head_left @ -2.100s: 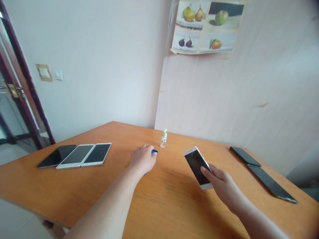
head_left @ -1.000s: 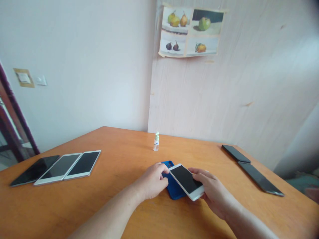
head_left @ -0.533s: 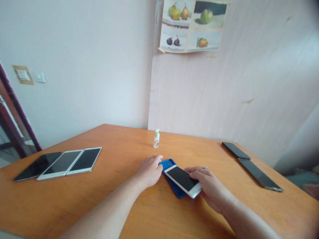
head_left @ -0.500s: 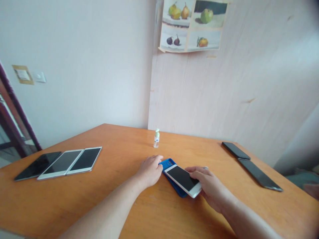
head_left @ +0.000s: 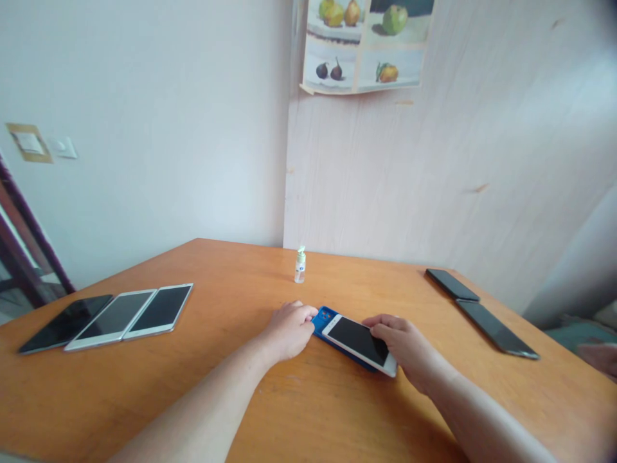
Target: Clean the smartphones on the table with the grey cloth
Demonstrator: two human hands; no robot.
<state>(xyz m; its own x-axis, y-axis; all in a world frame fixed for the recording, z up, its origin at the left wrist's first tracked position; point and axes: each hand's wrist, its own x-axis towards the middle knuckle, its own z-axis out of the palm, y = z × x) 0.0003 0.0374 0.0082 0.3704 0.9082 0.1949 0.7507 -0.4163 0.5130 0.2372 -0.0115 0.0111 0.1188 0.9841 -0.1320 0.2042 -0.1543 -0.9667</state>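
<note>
White phone over blue case
My right fingers gripped the phone; my left fingers pinched the case's left end.

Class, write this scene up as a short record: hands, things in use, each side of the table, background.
Left hand: fingertips at the blue case, grip unclear
Right hand: holding the white phone
Phone position: over the case, camera cutouts uncovered
Table left: one black device, two white-edged devices
Table right: two black devices
Behind hands: upright pump bottle
Wall: fruit pictures
</note>
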